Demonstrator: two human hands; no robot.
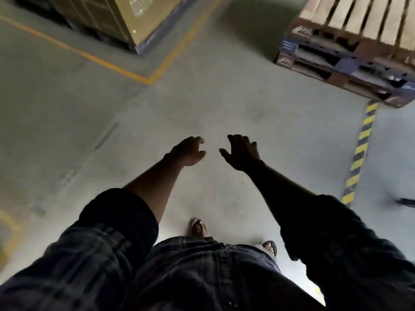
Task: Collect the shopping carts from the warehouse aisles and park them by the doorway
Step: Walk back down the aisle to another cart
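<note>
Two empty hands over grey floor (67,108), seemingly concrete

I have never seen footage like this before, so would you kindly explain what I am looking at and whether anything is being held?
This is a single picture from a wide-angle camera worn on a person's head, looking forward and down. There is no machine: the two bare arms reaching forward are the wearer's own. The left hand and right hand are both open with fingers curled, and neither has a grip on anything. Below them you see a dark checked shirt and feet in sandals. The surface is a grey concrete warehouse floor with painted yellow lines and a yellow-and-black striped strip. A large brown cardboard box stands at top left, and stacked wooden pallets at top right. No shopping cart is visible.
</note>
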